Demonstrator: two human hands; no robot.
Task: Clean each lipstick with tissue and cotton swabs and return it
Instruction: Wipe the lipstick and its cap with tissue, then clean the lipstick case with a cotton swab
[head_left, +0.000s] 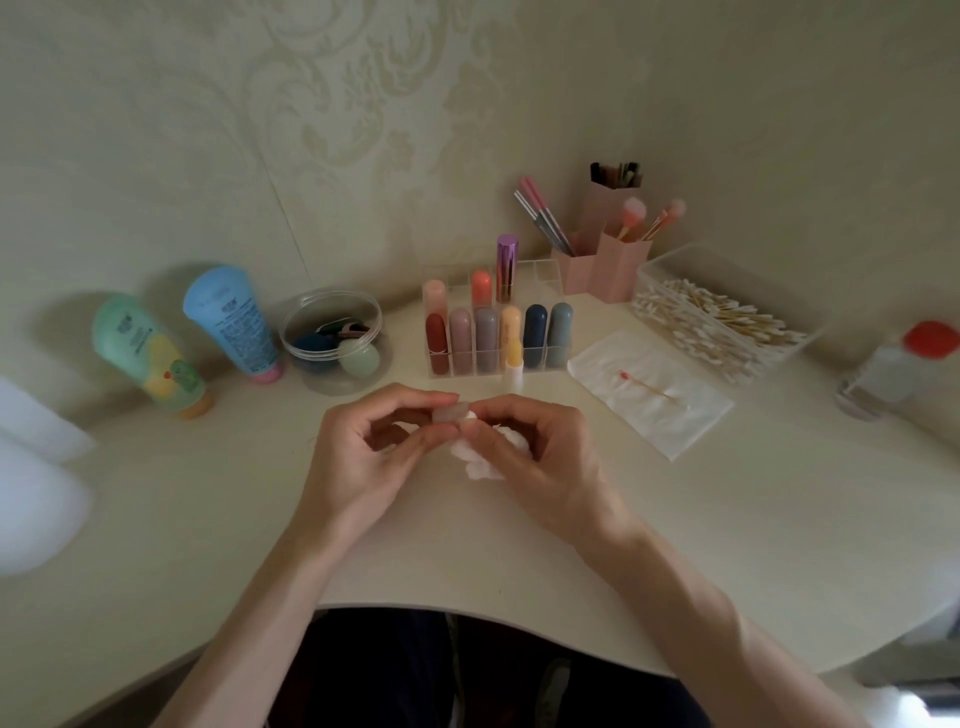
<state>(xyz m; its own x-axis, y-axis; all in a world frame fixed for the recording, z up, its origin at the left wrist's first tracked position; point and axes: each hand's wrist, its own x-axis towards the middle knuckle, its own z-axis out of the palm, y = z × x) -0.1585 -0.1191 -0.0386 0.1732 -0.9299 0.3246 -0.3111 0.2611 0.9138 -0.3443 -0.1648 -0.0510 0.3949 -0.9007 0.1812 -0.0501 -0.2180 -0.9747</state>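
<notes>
Left hand (374, 447) pinches one pale lipstick (448, 414); right hand (535, 452) grips tissue (475, 462); organizer (548, 273): six lipsticks (487, 338) front, three behind

Lipstick rack (543, 273) between jar (332, 301), left, and swab box (691, 265), right

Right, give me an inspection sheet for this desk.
Surface: cream curved table.
Job's things: clear acrylic organiser holding coloured lipsticks; clear box of cotton swabs; flat white tissue with red-tipped used swab on it.
Clutter: green tube, blue tube, round clear tub, pink brush holders, red-capped bottle.
Grippers: left hand pinches small pale pink piece; right hand holds crumpled white tissue against it.
Cables: nothing seen.
Surroundings: cream patterned wallpaper.
</notes>
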